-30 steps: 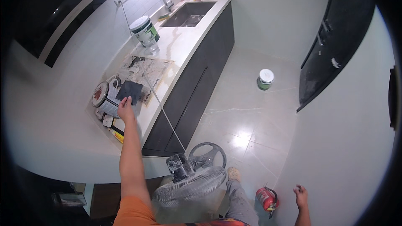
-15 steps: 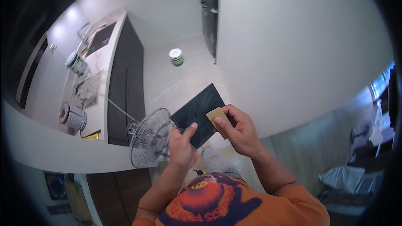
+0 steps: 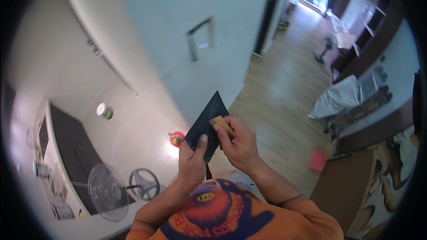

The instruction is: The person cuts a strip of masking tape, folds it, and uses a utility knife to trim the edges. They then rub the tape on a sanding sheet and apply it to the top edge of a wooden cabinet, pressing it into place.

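In front of my body, my left hand (image 3: 192,162) grips a thin, flat, dark square sheet (image 3: 199,127) by its lower left edge, thumb lying on top. The sheet is tilted, one corner pointing away from me. My right hand (image 3: 240,144) pinches a small tan rectangular piece (image 3: 222,125), card-like in shape, between thumb and fingers. That piece is over the right part of the sheet; whether they touch, I cannot tell. The fingers under the sheet are hidden.
Ahead stands a pale wall (image 3: 169,22) with a square fitting (image 3: 201,40). Left are a standing fan (image 3: 110,192), a counter with dark cabinets (image 3: 73,151) and a white-lidded paint bucket (image 3: 105,111). A red round object (image 3: 176,139) lies near the wall's foot; a pink dustpan (image 3: 317,160) lies right.
My view has swung to the right, bringing in the wall fitting and the hallway. Both hands keep their hold; the sheet now appears narrower and more steeply tilted.
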Motion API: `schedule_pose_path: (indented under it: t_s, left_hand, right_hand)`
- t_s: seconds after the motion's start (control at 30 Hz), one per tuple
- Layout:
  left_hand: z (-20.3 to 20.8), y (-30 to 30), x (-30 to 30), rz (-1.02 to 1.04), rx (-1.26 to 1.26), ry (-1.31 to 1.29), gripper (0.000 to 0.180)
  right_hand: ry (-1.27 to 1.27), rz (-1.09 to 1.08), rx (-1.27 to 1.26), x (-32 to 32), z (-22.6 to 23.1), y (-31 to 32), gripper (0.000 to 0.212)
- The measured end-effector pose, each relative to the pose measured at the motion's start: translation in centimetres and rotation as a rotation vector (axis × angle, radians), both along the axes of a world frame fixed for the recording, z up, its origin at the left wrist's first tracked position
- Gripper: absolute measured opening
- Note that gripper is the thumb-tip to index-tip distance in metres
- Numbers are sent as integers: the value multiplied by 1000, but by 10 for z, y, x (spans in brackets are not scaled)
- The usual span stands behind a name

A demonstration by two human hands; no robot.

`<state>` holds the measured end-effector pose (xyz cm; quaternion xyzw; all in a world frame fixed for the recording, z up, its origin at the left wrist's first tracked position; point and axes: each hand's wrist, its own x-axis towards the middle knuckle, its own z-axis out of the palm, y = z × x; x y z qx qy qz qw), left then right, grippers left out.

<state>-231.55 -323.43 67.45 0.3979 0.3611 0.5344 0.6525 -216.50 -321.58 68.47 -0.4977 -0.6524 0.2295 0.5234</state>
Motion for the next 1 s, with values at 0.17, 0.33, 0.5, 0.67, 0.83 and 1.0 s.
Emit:
schedule_pose_path:
  t_s: [0.17, 0.33, 0.5, 0.67, 0.83, 1.0]
  left_hand:
    - [-8, 52, 158, -118, 34, 181, 34]
    - [4, 101, 270, -218, 157, 162, 37]
    - [13, 168, 363, -424, 44, 32, 38]
    - [-1, 223, 448, -493, -8, -128, 40]
    - [-11, 337, 515, -617, 110, 13, 40]
    - [-1, 453, 586, -692, 234, 186, 42]
  right_hand:
    - [-150, -171, -45, 163, -11, 21, 13]
    - [-536, 106, -444, 304, -6, 19, 10]
    - [53, -515, -202, 383, 18, 46, 12]
    - [32, -692, 134, 420, -1, 152, 10]
    - [-35, -683, 102, 495, -9, 251, 11]
    - [-252, -451, -224, 585, 4, 340, 14]
